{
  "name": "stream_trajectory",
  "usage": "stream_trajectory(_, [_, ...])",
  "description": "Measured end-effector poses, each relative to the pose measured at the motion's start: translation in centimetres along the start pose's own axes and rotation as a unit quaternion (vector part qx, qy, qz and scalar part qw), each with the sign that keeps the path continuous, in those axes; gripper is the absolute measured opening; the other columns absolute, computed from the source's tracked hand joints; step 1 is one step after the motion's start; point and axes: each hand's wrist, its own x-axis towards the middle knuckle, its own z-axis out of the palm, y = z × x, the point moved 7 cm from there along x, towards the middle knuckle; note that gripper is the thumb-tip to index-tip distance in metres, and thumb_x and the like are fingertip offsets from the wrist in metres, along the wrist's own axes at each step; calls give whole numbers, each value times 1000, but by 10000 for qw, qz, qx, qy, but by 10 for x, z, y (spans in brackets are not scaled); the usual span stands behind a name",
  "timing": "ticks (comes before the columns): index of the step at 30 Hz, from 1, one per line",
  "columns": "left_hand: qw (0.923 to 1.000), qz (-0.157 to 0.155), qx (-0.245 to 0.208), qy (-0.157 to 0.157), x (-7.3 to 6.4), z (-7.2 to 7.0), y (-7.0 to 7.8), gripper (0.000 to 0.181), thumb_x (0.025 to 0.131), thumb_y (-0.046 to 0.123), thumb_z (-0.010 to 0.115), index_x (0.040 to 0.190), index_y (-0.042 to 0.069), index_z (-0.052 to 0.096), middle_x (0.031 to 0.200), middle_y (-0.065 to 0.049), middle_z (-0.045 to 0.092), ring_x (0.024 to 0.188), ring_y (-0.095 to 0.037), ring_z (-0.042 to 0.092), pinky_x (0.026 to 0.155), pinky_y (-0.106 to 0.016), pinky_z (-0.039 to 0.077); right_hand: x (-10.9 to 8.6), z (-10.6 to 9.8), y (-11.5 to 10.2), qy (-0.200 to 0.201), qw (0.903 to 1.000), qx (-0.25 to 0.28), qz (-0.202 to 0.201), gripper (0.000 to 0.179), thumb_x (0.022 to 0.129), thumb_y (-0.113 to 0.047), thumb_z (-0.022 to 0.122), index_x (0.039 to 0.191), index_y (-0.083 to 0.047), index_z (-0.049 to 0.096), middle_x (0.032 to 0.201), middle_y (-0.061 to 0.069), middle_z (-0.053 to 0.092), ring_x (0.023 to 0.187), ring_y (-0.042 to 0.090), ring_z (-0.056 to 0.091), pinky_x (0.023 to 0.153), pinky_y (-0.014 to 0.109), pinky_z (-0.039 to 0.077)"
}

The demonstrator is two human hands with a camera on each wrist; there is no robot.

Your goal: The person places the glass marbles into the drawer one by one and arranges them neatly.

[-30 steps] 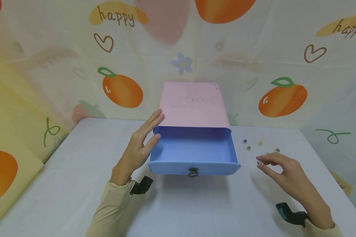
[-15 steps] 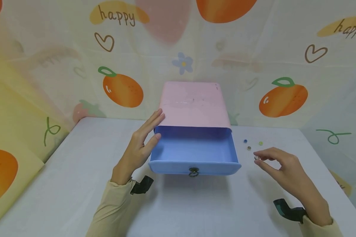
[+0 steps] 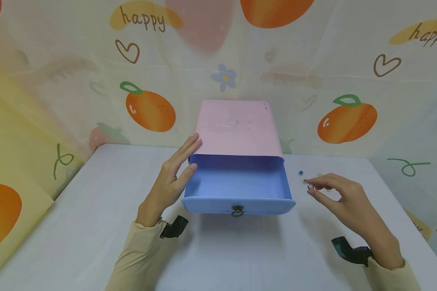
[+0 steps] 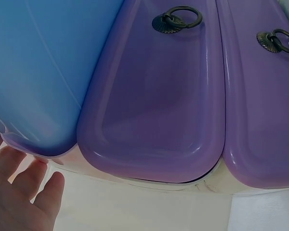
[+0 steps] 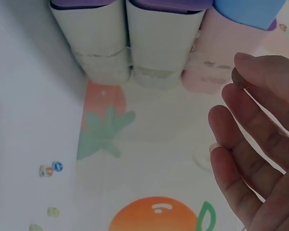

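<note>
In the head view, the left hand rests with fairly straight fingers along the left side of a pink drawer cabinet. Its top blue drawer is pulled out toward the camera, with a small ring handle on its front. Right of the cabinet, the right hand pinches a small bead between thumb and index finger, above the table. The fingers mostly cover this bead; it looks brownish in the right wrist view. Close by on the table lie a blue bead, a brownish bead and a green bead.
Below the blue drawer, the left wrist view shows purple drawers with ring handles. The white table meets a fruit-patterned cloth behind the cabinet. Another green bead shows at the right wrist view's lower edge.
The right hand has moved left and slightly away from the camera, toward the cabinet, with the pinched bead. The left hand and the drawer have stayed in place.
</note>
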Motion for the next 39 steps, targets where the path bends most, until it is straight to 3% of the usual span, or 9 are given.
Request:
stream_trajectory(6, [10000, 25, -21, 19, 0, -1, 0, 53, 96, 5, 52, 148, 8, 46, 160, -6, 37, 152, -20, 29, 125, -32, 23, 6, -4, -6, 123, 9994, 161, -264, 36, 70, 3, 83, 103, -10, 75, 90, -2, 75, 79, 3, 62, 71, 2, 45])
stream_trajectory(15, [10000, 2, -8, 40, -1, -1, 1, 53, 95, 5, 51, 148, 7, 46, 160, -6, 38, 152, -20, 29, 125, -33, 24, 15, -10, -12, 190, 9993, 98, -294, 37, 70, 1, 84, 104, -10, 75, 92, -2, 75, 84, -3, 60, 70, 4, 44])
stream_trajectory(22, [10000, -22, 4, 32, -1, -1, 0, 53, 96, 5, 51, 148, 8, 46, 160, -6, 38, 152, -20, 29, 125, -35, 24, 24, -15, -21, 270, 9981, 165, -530, 38, 69, 2, 84, 104, -11, 76, 95, -2, 76, 88, -4, 62, 76, 0, 46])
stream_trajectory(39, [10000, -32, 16, 39, 0, 0, 1, 53, 96, 5, 52, 148, 8, 46, 159, -6, 38, 151, -20, 30, 125, -33, 25, 43, -21, -46, 183, 9960, 285, -826, 38, 72, 2, 83, 106, -10, 75, 98, -1, 75, 90, 5, 65, 84, -1, 43])
